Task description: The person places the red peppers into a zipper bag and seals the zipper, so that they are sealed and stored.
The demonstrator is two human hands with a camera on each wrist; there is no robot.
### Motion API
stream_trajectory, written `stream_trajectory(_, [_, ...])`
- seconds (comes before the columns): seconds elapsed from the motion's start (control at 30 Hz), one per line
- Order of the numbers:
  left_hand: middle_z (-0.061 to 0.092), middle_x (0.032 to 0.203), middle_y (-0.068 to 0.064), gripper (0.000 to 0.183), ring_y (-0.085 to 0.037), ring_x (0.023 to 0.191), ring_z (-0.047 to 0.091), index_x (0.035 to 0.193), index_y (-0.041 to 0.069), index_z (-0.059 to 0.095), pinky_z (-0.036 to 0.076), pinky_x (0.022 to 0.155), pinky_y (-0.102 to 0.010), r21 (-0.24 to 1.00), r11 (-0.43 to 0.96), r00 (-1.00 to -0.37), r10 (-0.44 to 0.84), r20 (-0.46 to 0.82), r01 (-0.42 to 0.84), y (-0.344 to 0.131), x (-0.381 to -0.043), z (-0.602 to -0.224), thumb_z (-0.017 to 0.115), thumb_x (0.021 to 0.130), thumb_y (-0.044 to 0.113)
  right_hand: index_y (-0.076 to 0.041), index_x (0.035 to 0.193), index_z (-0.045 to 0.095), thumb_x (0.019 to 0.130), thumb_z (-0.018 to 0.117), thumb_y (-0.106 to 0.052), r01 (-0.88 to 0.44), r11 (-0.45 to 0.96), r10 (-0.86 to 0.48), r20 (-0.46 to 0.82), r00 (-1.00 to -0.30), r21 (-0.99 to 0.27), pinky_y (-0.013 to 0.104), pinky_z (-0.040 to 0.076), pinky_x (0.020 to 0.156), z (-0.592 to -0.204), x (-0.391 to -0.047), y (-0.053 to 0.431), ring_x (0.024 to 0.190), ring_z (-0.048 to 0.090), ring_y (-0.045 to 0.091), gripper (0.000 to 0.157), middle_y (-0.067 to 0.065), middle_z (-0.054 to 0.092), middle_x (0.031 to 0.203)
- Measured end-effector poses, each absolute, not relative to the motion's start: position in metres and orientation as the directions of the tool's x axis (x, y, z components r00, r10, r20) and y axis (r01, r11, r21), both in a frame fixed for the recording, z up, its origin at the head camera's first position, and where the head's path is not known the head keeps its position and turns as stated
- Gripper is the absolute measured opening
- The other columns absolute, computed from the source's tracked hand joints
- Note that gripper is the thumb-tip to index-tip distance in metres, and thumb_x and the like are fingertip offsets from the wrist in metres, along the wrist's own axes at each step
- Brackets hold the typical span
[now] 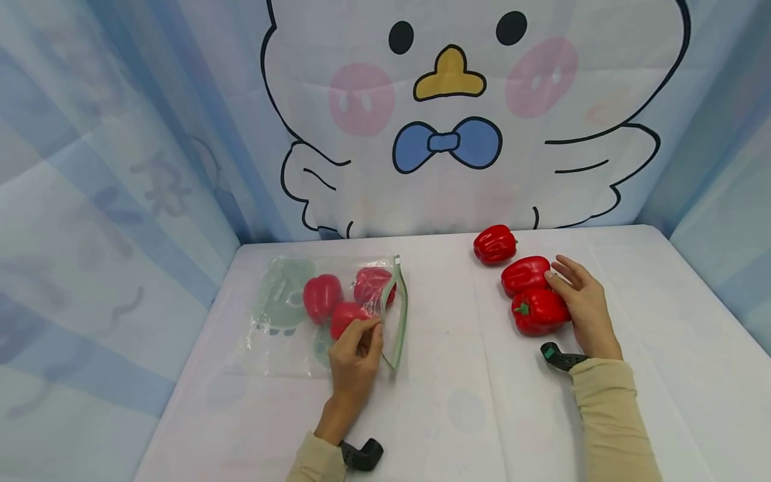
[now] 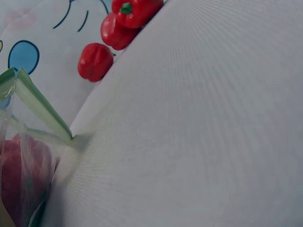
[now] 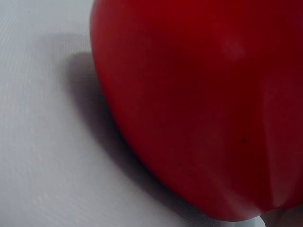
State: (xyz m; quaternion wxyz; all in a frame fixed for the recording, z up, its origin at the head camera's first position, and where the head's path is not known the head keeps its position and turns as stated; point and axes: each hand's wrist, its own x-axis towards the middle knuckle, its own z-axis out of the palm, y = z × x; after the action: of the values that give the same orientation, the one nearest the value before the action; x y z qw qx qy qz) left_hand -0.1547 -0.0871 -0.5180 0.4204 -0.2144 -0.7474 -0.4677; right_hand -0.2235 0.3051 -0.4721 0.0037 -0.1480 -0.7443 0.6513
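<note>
A clear zip bag (image 1: 274,345) with a green-edged mouth (image 1: 402,325) lies at the left of the table, holding three red bell peppers (image 1: 322,298). My left hand (image 1: 352,371) pinches the bag's film near its mouth, which gapes toward the right. Three more red bell peppers rest outside, in a slanting row: a far one (image 1: 494,244), a middle one (image 1: 523,276) and a near one (image 1: 538,312) with its green stem showing. Beside the near two is my right hand (image 1: 587,314), fingers extended against their right side. One pepper (image 3: 189,104) fills most of the right wrist view.
The table (image 1: 446,402) has a white cloth with faint creases. Behind it hangs a cartoon-printed curtain (image 1: 446,201), and blue-white curtains (image 1: 108,201) enclose both sides. Black wrist devices (image 1: 364,455) stick out from both sleeves.
</note>
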Motion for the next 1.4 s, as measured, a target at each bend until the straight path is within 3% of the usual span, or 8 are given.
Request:
stream_trajectory(0.23, [0.066, 0.079, -0.007, 0.022, -0.014, 0.065, 0.055, 0.104, -0.003, 0.074, 0.047, 0.057, -0.016, 0.526, 0.472, -0.556, -0.087, 0.827, 0.708, -0.0872, -0.1542, -0.5162, 0.075, 0.084, -0.012, -0.029, 0.162, 0.038, 0.105, 0.058, -0.046, 0.209, 0.146, 0.193, -0.179, -0.965, -0.967, 0.01, 0.044, 0.106, -0.4718, -0.2241, 0.3051, 0.129, 0.044, 0.006, 0.063, 0.011, 0.029, 0.172])
stream_trajectory(0.43, [0.066, 0.079, -0.007, 0.024, -0.013, 0.064, 0.055, 0.104, -0.002, 0.074, 0.048, 0.057, -0.015, 0.52, 0.48, -0.552, -0.085, 0.829, 0.707, -0.0879, -0.1536, -0.5164, 0.076, 0.083, -0.012, -0.038, 0.163, 0.032, 0.11, 0.044, -0.044, 0.244, 0.179, 0.202, -0.207, -0.957, -0.953, 0.046, 0.032, 0.128, -0.4731, -0.2254, 0.3028, 0.136, 0.041, 0.016, 0.055, 0.014, 0.024, 0.173])
stream_trajectory(0.53, [0.067, 0.08, -0.006, 0.022, -0.013, 0.065, 0.055, 0.105, -0.001, 0.074, 0.048, 0.058, -0.014, 0.523, 0.485, -0.559, -0.082, 0.825, 0.701, -0.088, -0.153, -0.5168, 0.076, 0.085, -0.01, -0.042, 0.163, 0.031, 0.111, 0.04, -0.041, 0.243, 0.164, 0.2, -0.209, -0.957, -0.956, 0.053, 0.03, 0.128, -0.4744, -0.2257, 0.3035, 0.138, 0.04, 0.018, 0.052, 0.012, 0.028, 0.171])
stream_trajectory(0.7, [0.067, 0.081, -0.006, 0.023, -0.013, 0.066, 0.056, 0.105, -0.001, 0.074, 0.048, 0.06, -0.013, 0.537, 0.484, -0.575, -0.08, 0.814, 0.691, -0.0877, -0.1527, -0.5179, 0.076, 0.084, -0.01, -0.04, 0.161, 0.036, 0.111, 0.039, -0.039, 0.23, 0.173, 0.207, -0.193, -0.959, -0.958, 0.031, 0.043, 0.114, -0.4759, -0.2244, 0.3064, 0.124, 0.044, 0.007, 0.05, 0.003, 0.046, 0.152])
stream_trajectory(0.87, [0.066, 0.08, -0.007, 0.02, -0.013, 0.065, 0.055, 0.104, -0.003, 0.074, 0.048, 0.058, -0.013, 0.536, 0.475, -0.57, -0.084, 0.817, 0.698, -0.0871, -0.154, -0.519, 0.075, 0.085, -0.011, -0.039, 0.162, 0.035, 0.111, 0.038, -0.041, 0.226, 0.202, 0.217, -0.182, -0.959, -0.953, 0.021, 0.045, 0.101, -0.4762, -0.2235, 0.3066, 0.122, 0.045, 0.006, 0.05, 0.008, 0.042, 0.155])
stream_trajectory(1.0, [0.066, 0.079, -0.007, 0.017, -0.013, 0.065, 0.055, 0.103, -0.003, 0.074, 0.047, 0.058, -0.014, 0.529, 0.475, -0.561, -0.086, 0.823, 0.704, -0.0867, -0.1543, -0.5191, 0.074, 0.086, -0.009, -0.038, 0.163, 0.031, 0.11, 0.041, -0.048, 0.237, 0.198, 0.222, -0.192, -0.956, -0.951, 0.04, 0.042, 0.121, -0.4764, -0.2242, 0.3052, 0.138, 0.042, 0.019, 0.055, 0.015, 0.031, 0.167])
stream_trajectory(1.13, [0.066, 0.079, -0.006, 0.022, -0.013, 0.065, 0.055, 0.103, -0.003, 0.074, 0.048, 0.059, -0.013, 0.524, 0.475, -0.559, -0.078, 0.825, 0.707, -0.0862, -0.1542, -0.5185, 0.076, 0.083, -0.012, -0.038, 0.164, 0.03, 0.107, 0.046, -0.053, 0.234, 0.173, 0.229, -0.192, -0.954, -0.957, 0.055, 0.033, 0.126, -0.4771, -0.2244, 0.3051, 0.149, 0.033, 0.031, 0.06, 0.016, 0.021, 0.173])
stream_trajectory(1.4, [0.066, 0.079, -0.007, 0.027, -0.013, 0.065, 0.055, 0.104, -0.004, 0.074, 0.048, 0.059, -0.013, 0.516, 0.472, -0.555, -0.066, 0.829, 0.715, -0.086, -0.1546, -0.5172, 0.076, 0.079, -0.016, -0.039, 0.159, 0.039, 0.105, 0.056, -0.049, 0.241, 0.142, 0.28, -0.195, -0.94, -0.96, 0.026, 0.047, 0.112, -0.4763, -0.2221, 0.3052, 0.143, 0.039, 0.024, 0.058, 0.009, 0.025, 0.173])
